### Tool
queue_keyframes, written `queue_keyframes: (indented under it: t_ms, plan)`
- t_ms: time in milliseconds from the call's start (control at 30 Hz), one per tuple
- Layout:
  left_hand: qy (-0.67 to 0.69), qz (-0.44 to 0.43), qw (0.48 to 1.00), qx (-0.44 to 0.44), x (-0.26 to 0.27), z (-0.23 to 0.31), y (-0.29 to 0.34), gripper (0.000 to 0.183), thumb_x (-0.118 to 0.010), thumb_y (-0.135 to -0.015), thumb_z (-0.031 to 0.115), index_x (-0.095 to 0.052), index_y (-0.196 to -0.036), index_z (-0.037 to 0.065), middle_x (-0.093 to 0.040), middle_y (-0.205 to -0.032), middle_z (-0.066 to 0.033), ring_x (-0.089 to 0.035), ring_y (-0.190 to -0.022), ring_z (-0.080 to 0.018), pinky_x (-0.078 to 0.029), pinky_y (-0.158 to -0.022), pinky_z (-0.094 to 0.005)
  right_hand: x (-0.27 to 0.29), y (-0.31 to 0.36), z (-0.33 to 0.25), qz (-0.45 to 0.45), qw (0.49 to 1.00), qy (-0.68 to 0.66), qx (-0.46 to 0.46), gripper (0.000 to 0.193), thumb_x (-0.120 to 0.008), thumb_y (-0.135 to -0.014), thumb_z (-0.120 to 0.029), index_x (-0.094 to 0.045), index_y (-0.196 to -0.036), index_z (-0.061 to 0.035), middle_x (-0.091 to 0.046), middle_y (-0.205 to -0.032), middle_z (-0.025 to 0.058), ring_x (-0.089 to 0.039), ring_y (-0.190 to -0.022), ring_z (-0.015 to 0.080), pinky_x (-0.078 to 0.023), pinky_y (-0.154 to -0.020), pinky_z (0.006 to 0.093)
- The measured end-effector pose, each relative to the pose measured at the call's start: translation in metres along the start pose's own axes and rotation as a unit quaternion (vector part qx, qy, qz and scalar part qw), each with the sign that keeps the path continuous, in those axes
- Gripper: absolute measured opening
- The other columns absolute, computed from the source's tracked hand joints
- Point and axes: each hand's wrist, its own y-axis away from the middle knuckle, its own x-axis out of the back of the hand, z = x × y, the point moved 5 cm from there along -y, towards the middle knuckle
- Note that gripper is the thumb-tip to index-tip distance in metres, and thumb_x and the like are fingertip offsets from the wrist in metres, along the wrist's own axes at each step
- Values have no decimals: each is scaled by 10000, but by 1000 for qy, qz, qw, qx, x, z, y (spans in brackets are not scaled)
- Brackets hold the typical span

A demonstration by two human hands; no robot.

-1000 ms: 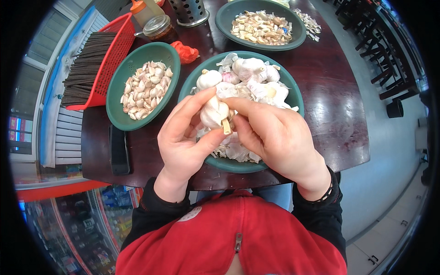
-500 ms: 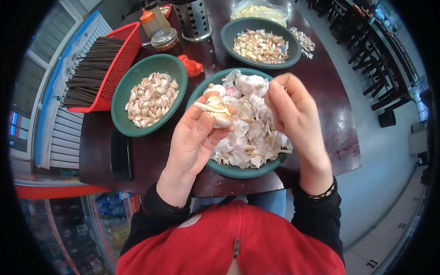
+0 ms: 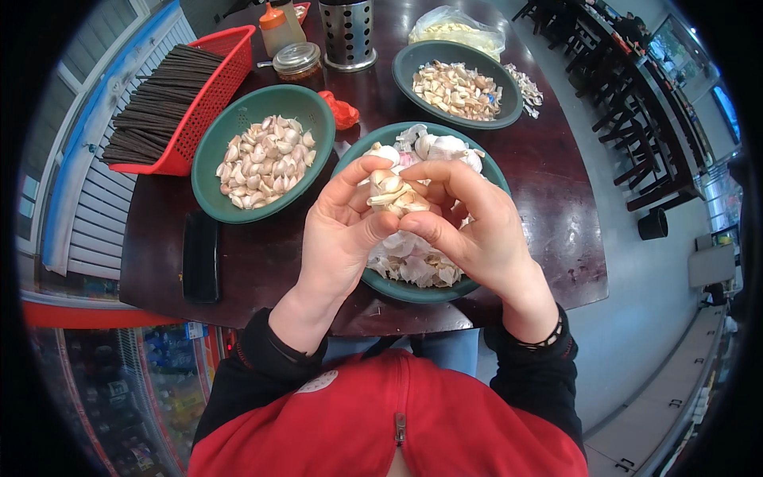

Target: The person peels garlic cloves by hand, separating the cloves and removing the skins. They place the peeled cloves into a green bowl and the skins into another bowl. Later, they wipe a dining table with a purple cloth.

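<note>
A partly broken garlic bulb point(image 3: 391, 193) is gripped between my two hands, its cloves showing and its stem still on. My left hand point(image 3: 340, 219) pinches it from the left with thumb and fingers. From the other side, the thumb and fingertips of my right hand point(image 3: 482, 222) press on it. Below is a green bowl point(image 3: 413, 295) holding whole garlic bulbs point(image 3: 445, 148) and loose papery skins point(image 3: 417, 261). To the left, separated cloves point(image 3: 266, 159) fill the middle of a green colander point(image 3: 213, 195).
A dark green bowl point(image 3: 405, 75) of garlic pieces stands at the back right, near a plastic bag point(image 3: 461, 32) and scattered skins point(image 3: 526, 86). A red basket point(image 3: 179, 155) of dark sticks, a glass jar point(image 3: 297, 60), a perforated steel holder point(image 3: 347, 36) and a black phone point(image 3: 201, 258) occupy the table.
My right hand has come down and left from above the bowl and now holds the garlic bulb together with my left hand. The view has shifted slightly.
</note>
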Motion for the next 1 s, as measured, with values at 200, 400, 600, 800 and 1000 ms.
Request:
queue_keyframes:
  t_ms: [200, 400, 600, 800, 1000]
  plan:
    - [-32, 13, 999, -1, 1, -3, 3, 604, -748, -775, 54, -455, -1301, 13, -610, -1137, -107, -586, -1066, -165, -474, -933, -293, -5, 0, -4, 94, 980, 75, 161, 251, -685, -824, -182, -592, -1011, -43, -615, -801, 80, -619, -672, 247, -489, -590, 332]
    - [-20, 9, 1000, -16, -1, -3, 3, 600, -729, -789, 35, -445, -1317, 9, -602, -1157, -105, -592, -1059, -167, -477, -938, -299, -7, 6, 5, 96, 984, 50, 142, 198, -587, -871, -40, -573, -1068, -21, -638, -880, 108, -632, -727, 260, -505, -639, 336]
    - [-130, -2, 991, -26, -5, -1, 3, 654, -730, -802, 125, -418, -1374, 65, -573, -1195, -136, -595, -1053, -198, -500, -903, -306, 7, 4, 18, 182, 975, -120, 30, 100, -469, -976, -74, -533, -1014, -7, -577, -787, 49, -499, -621, 54, -420, -529, 195]
    - [-349, -63, 931, -87, -10, 6, 2, 606, -652, -780, -67, -471, -1348, 39, -545, -1237, -119, -584, -1024, -170, -481, -859, -265, 3, 5, 37, 0, 839, -511, -187, 113, -524, -956, -107, -541, -1014, -12, -490, -721, -5, -445, -547, 32, -339, -451, 157]
    - [-379, -40, 920, -92, -10, 7, 1, 647, -667, -726, -111, -484, -1332, 21, -565, -1228, -119, -602, -997, -162, -503, -841, -280, 0, 5, 28, -31, 950, -299, -91, 298, -632, -876, -52, -560, -1162, -7, -569, -828, -11, -461, -598, -8, -341, -495, 138]
